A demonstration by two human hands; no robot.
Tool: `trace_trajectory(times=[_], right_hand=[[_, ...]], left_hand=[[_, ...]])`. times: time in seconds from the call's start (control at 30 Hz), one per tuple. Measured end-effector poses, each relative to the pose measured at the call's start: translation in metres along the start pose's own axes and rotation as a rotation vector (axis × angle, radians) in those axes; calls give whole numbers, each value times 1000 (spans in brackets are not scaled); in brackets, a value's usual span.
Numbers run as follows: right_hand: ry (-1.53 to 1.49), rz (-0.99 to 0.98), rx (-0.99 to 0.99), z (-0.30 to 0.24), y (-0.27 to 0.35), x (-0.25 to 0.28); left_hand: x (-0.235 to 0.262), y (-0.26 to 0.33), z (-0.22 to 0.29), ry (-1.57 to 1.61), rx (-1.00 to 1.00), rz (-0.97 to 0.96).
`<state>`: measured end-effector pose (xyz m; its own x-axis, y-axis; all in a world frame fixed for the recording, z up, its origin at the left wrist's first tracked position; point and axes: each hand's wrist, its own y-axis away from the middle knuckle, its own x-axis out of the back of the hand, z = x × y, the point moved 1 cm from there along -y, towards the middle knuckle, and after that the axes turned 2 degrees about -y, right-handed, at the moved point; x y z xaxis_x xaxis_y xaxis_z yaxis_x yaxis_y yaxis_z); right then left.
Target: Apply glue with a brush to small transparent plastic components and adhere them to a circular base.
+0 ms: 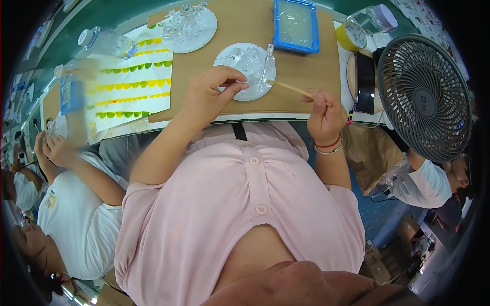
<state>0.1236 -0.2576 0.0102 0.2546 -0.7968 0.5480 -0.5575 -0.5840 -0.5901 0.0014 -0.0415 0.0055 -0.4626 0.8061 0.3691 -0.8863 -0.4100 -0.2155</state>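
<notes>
My right hand (325, 118) grips a thin wooden stick (293, 87), whose tip points left over the rim of a round white plate (232, 94). At the plate's left side my left hand (212, 94) is closed in a pinch, thumb and forefinger almost meeting. Whatever lies between those fingertips is too small to make out. Small clear pieces (247, 58) lie on this plate, and a longer clear piece (267, 64) rests along its right side. Behind and to the left, a second white plate (196, 45) bears a heap of clear pieces (186, 21).
Brown cardboard (301, 69) covers the work surface. A blue-rimmed tray (296, 48) stands behind the plate. To the right are a yellow roll (351, 35), a lidded jar (375, 19), a black case (364, 84) and a fan (426, 99). A sticker sheet (135, 76) and bottle (107, 43) lie left, near a co-worker.
</notes>
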Motion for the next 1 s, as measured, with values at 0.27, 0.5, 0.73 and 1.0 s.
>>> trace_trajectory(times=[0.27, 0.5, 0.73, 1.0], right_hand=[[37, -8, 127, 4, -8, 1], [-61, -161, 168, -18, 11, 3], [-184, -228, 163, -27, 7, -17], [-188, -231, 230, -30, 8, -25]], left_hand=[[0, 0, 1, 2, 27, -22], [3, -1, -1, -33, 29, -80], [5, -6, 2, -159, -118, -32], [7, -5, 3, -176, -48, -103]])
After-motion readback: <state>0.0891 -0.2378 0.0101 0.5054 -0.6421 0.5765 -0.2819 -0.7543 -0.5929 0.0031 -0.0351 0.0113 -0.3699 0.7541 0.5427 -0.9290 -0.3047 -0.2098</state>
